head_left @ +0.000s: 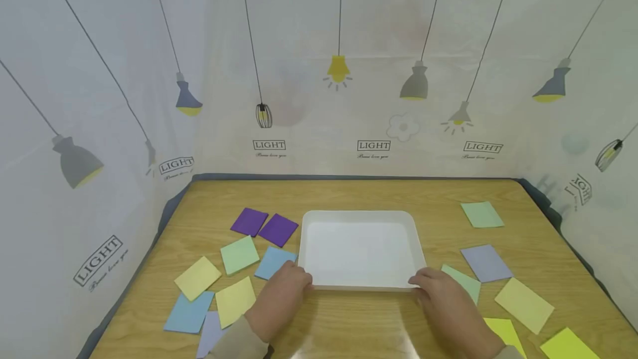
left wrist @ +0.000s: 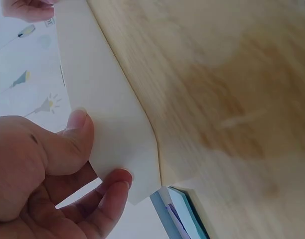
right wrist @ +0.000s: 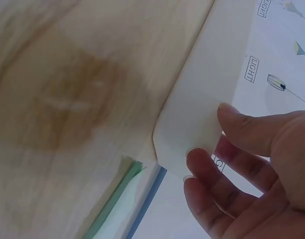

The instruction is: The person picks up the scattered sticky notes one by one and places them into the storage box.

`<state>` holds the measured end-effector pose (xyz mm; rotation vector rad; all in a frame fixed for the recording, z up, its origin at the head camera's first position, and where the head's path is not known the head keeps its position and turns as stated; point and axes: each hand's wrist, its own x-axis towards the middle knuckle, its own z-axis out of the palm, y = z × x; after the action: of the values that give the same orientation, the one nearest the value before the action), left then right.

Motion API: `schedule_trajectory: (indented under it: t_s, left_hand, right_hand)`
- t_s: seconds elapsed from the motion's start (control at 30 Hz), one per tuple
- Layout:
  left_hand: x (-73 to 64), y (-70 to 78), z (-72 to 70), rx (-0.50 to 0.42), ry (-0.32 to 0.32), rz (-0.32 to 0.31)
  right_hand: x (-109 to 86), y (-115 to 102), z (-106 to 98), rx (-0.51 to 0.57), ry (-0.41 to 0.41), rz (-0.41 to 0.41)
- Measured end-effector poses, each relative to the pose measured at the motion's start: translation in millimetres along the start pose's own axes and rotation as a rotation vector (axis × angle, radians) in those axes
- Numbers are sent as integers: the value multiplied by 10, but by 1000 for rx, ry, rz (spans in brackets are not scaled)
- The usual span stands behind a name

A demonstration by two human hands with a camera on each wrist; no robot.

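A white rectangular tray (head_left: 361, 251) with a low rim lies in the middle of the wooden table, nothing inside it. At its near left corner my left hand (head_left: 281, 298) grips the rim. My right hand (head_left: 448, 303) grips the near right corner. The left wrist view shows the thumb and a fingertip of my left hand (left wrist: 53, 174) against the tray's outer wall (left wrist: 112, 109). From the right wrist, the thumb and fingers of my right hand (right wrist: 257, 174) pinch about the corner of the tray wall (right wrist: 197, 99).
Left of the tray lie square paper pieces: purple (head_left: 249, 221), green (head_left: 240, 255), yellow (head_left: 197, 278) and blue (head_left: 189, 312). To the right are green (head_left: 482, 214), lavender (head_left: 486, 263) and yellow (head_left: 524, 304) pieces. A lamp-printed curtain (head_left: 319, 26) encloses the table's back and sides.
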<state>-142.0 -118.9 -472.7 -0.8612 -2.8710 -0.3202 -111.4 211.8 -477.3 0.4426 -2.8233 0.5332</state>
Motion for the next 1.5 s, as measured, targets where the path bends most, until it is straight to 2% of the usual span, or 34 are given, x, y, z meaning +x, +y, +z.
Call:
schedule_trajectory:
  t_s: [0.27, 0.5, 0.63, 0.9, 1.17, 1.5]
  left_hand:
    - [13, 17, -24, 1, -5, -18]
    - [31, 18, -2, 9, -28, -41]
    - [40, 32, -14, -4, -46, -61]
    - [51, 57, -67, -25, -69, -75]
    - [56, 42, -40, -9, -69, -74]
    - [50, 29, -27, 6, -56, -58]
  right_hand:
    - [38, 91, -94, 87, 16, 0]
    - [66, 234, -213, 142, -25, 82]
    - [72, 350, -258, 138, -56, 119]
    - [64, 551, -276, 98, -63, 122]
    - [30, 717, -281, 74, -121, 192]
    - [65, 892, -257, 32, -186, 225]
